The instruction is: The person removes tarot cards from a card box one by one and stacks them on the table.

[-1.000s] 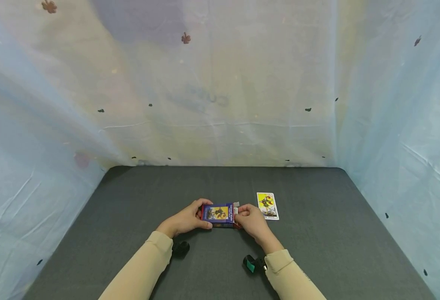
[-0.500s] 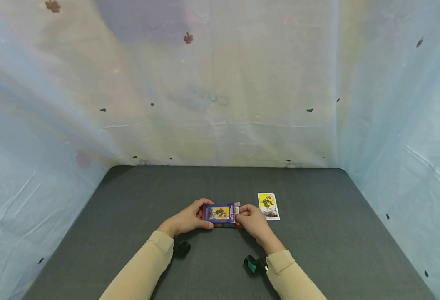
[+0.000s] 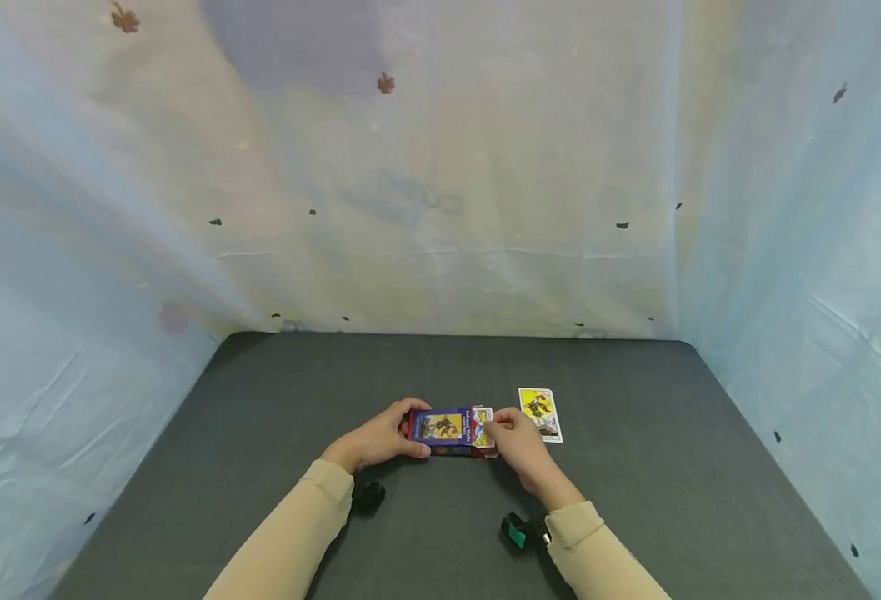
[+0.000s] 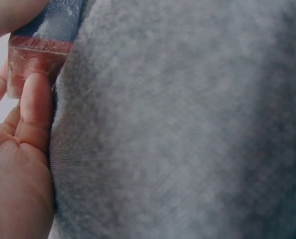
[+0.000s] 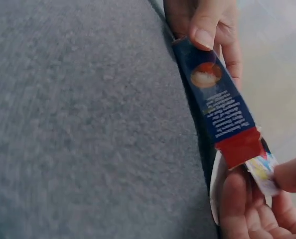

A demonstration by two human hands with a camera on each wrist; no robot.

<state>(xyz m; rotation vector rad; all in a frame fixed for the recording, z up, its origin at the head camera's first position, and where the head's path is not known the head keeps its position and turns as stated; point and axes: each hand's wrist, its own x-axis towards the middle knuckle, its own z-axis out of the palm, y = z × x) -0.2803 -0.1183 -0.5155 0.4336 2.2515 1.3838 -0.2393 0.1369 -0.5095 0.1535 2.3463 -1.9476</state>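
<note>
Tarot card box point(image 3: 443, 427), blue with red ends, picture panel up, right end open; white-bordered card point(image 3: 482, 418), illustrated, face up, protruding partway.

Card point(image 3: 483, 423) now partly out of box point(image 3: 441, 427), right grip point(image 3: 522, 446) farther right

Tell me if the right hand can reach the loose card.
Probably yes: the loose card lies beside the right hand, its far end uncovered, nothing visible between. That hand would likely first release the other card it pinches at the open end of the box.
</note>
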